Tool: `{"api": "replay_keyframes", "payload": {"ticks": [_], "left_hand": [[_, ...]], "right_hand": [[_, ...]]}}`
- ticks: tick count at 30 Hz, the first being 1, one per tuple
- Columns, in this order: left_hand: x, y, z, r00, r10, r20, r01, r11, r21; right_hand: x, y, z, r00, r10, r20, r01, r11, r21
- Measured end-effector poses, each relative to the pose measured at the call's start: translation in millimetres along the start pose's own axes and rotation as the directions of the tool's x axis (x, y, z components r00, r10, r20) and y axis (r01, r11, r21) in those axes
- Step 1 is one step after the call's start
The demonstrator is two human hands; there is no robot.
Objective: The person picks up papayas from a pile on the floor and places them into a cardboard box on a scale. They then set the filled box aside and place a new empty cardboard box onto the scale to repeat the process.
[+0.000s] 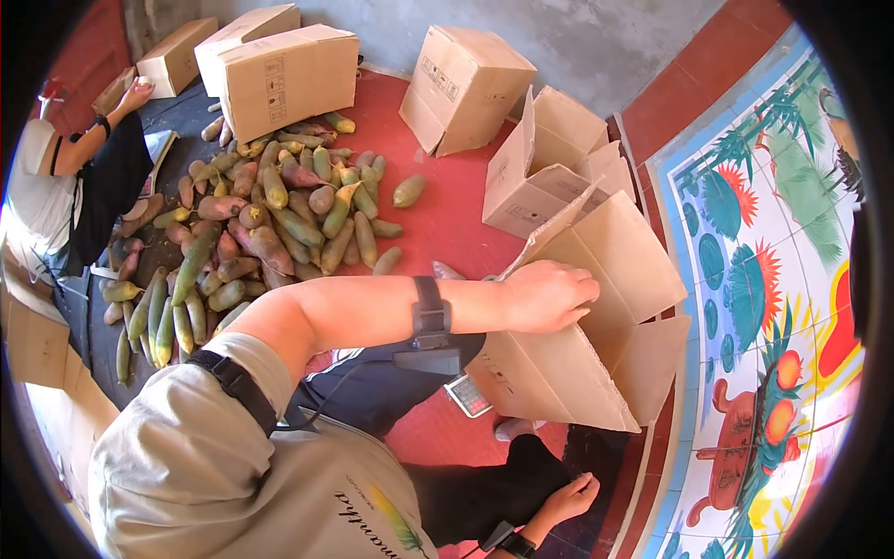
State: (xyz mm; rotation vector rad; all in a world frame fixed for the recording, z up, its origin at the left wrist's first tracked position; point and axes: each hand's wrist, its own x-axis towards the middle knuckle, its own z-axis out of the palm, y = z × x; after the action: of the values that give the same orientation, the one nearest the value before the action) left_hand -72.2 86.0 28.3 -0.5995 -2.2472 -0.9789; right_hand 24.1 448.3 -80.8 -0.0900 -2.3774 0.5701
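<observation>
My left hand (pixel 551 296) reaches across to an open cardboard box (pixel 549 368) on the right. Its fingers curl over the near upper edge of the box, closed on the cardboard. The box's flaps stand spread, and it tilts in this view. Lower down, my right hand (pixel 570 500) is by my dark-trousered leg, with its fingers bent and their tips together. Whether anything small is between them I cannot make out. Partly under the box, a small digital scale (pixel 467 396) shows on the red floor.
A large heap of green and reddish elongated root vegetables (pixel 279 200) covers the floor. Another open box (pixel 545 168) and a closed box (pixel 461 88) stand near the wall. More boxes (pixel 289 79) stand behind the heap. A person (pixel 79 177) sits at left. A painted tile wall (pixel 745 279) borders the right.
</observation>
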Motion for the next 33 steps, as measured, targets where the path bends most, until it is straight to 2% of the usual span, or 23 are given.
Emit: {"api": "replay_keyframes", "payload": {"ticks": [1, 3, 4, 6, 10, 12, 14, 18, 21, 23, 27, 29, 30, 31, 32, 33], "left_hand": [[-1, 0, 0, 1.000, 0.002, -0.001, -0.002, 1.000, -0.007], [-2, -1, 0, 0.991, 0.126, -0.044, -0.124, 0.991, 0.038], [-3, 0, -2, 0.991, 0.128, -0.045, -0.126, 0.992, 0.031], [-6, 1, -6, 0.968, 0.221, -0.119, -0.216, 0.975, 0.049], [-21, 0, -32, 0.947, 0.281, -0.156, -0.282, 0.959, 0.018], [-37, -6, -48, 0.946, 0.287, -0.154, -0.273, 0.956, 0.106], [-56, -18, -63, 0.961, 0.227, -0.158, -0.203, 0.967, 0.154], [-104, -58, -87, 0.972, -0.037, -0.234, 0.086, 0.975, 0.206], [-146, -83, -100, 0.933, -0.260, -0.248, 0.315, 0.924, 0.217], [-177, -101, -101, 0.870, -0.433, -0.235, 0.482, 0.847, 0.225], [-256, -149, -91, 0.824, -0.519, -0.229, 0.565, 0.780, 0.268], [-292, -161, -83, 0.658, -0.749, -0.076, 0.736, 0.618, 0.276], [-309, -167, -78, 0.651, -0.756, -0.072, 0.741, 0.613, 0.274], [-326, -173, -72, 0.549, -0.832, 0.085, 0.746, 0.533, 0.400], [-343, -177, -67, 0.409, -0.885, 0.222, 0.714, 0.462, 0.526], [-363, -180, -60, 0.400, -0.888, 0.225, 0.718, 0.457, 0.526]], "right_hand": [[0, -1, 0, 1.000, -0.003, -0.003, 0.003, 1.000, 0.000], [0, -2, -1, 1.000, -0.005, -0.008, 0.005, 1.000, -0.009], [0, -3, -2, 1.000, -0.009, -0.008, 0.009, 1.000, -0.017], [0, -3, -1, 1.000, -0.011, -0.008, 0.011, 0.999, -0.030], [0, -6, -3, 1.000, 0.006, 0.003, -0.006, 1.000, -0.016], [1, -8, -4, 1.000, 0.021, 0.009, -0.021, 1.000, -0.007], [0, -8, -6, 1.000, 0.011, 0.029, -0.010, 1.000, -0.007], [0, -13, -8, 0.999, 0.008, 0.035, -0.008, 1.000, 0.003], [0, -11, -10, 0.998, 0.033, 0.050, -0.033, 0.999, 0.009], [0, -10, -10, 0.996, 0.062, 0.071, -0.061, 0.998, -0.016], [1, -7, -9, 0.996, 0.045, 0.082, -0.043, 0.998, -0.035], [1, -5, -9, 0.994, 0.069, 0.089, -0.066, 0.997, -0.027], [2, -5, -8, 0.993, 0.067, 0.097, -0.064, 0.997, -0.033], [2, -5, -8, 0.994, 0.054, 0.092, -0.050, 0.998, -0.044], [2, -5, -7, 0.995, 0.042, 0.087, -0.037, 0.998, -0.055], [3, -6, -7, 0.994, 0.041, 0.096, -0.036, 0.998, -0.060]]}}
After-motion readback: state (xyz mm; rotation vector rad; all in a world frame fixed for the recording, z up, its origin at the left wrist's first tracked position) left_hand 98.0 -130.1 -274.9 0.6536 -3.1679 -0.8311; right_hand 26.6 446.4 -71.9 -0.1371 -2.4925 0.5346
